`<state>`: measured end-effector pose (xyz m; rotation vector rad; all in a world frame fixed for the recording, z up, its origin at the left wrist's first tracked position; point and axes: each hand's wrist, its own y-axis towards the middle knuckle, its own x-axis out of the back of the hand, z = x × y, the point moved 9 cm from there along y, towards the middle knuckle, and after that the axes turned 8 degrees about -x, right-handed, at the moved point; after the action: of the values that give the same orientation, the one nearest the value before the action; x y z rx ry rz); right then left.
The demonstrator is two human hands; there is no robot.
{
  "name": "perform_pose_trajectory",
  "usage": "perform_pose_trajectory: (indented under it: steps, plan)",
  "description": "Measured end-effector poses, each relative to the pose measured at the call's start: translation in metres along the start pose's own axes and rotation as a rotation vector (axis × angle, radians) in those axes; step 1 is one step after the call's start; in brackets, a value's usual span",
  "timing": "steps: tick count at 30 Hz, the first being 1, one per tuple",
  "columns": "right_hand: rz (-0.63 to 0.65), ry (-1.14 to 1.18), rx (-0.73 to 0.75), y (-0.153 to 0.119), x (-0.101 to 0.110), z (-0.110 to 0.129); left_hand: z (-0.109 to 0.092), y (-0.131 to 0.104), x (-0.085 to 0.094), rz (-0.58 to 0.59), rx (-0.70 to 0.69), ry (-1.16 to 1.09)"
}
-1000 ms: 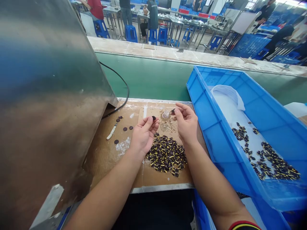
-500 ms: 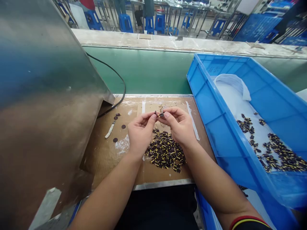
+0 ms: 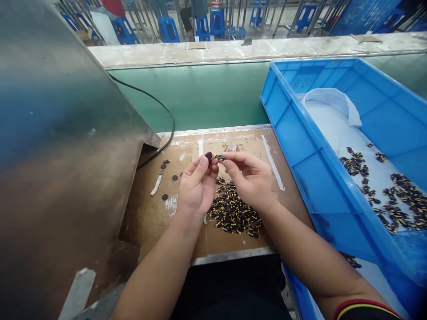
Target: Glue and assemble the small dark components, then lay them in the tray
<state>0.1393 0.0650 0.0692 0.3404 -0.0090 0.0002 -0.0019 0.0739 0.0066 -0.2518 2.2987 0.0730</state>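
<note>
Between the thumb and fingers of my left hand (image 3: 196, 186) is a small dark round disc (image 3: 208, 156), its flat face showing. My right hand (image 3: 250, 178) pinches a small dark part with yellow ends (image 3: 220, 157) close beside the disc; whether the two touch I cannot tell. Beneath both hands lies a heap of small dark and yellow parts (image 3: 235, 211) on the brown cardboard (image 3: 187, 240). A few more dark discs (image 3: 165, 197) rest on the cardboard to the left, around a white-handled knife (image 3: 156, 183).
On the left stands a large metal housing (image 3: 73, 146) with a black cable (image 3: 150, 95). A blue crate (image 3: 293, 129) on the right holds white lining and more small parts. A green belt (image 3: 213, 93) runs behind the cardboard, with blue stools (image 3: 168, 29) beyond.
My left hand has turned so its palm opens more toward me and the disc's face now shows. The hands remain close together. The camera view has shifted slightly.
</note>
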Motion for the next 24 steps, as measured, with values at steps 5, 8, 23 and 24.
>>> perform_pose_trajectory:
  steps: [5, 8, 23, 24]
  plan:
    - [0.003, -0.101, 0.115, -0.003, -0.001, 0.013, -0.001, -0.002, 0.000, 0.011, -0.019, 0.026]
    - [0.003, -0.121, 0.105, -0.003, -0.001, 0.012, -0.001, -0.003, -0.001, 0.012, -0.020, 0.039]
    - [0.015, -0.278, 0.194, -0.003, 0.001, 0.023, -0.019, -0.007, -0.014, 0.068, -0.255, 0.211]
    - [0.015, -0.292, 0.199, -0.004, 0.001, 0.023, -0.021, -0.007, -0.013, 0.067, -0.287, 0.237]
